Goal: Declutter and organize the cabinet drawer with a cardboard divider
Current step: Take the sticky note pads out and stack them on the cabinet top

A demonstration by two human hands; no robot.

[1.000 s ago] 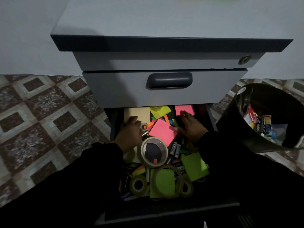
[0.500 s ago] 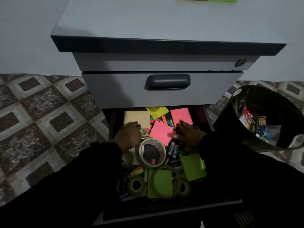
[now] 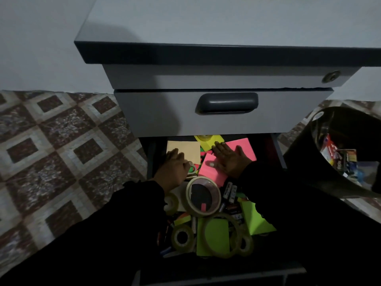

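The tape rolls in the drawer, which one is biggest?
The wide roll of tape with the dark middle, just below the left hand. The clear rolls nearer the drawer's front are thinner or smaller.

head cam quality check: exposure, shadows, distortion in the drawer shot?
Head view: dim and underexposed; black sleeves merge into the dark open drawer, only neon sticky notes and tape rolls read clearly; soft shadow on the cabinet top; wide-angle bending at the edges; bin liner shows glare.
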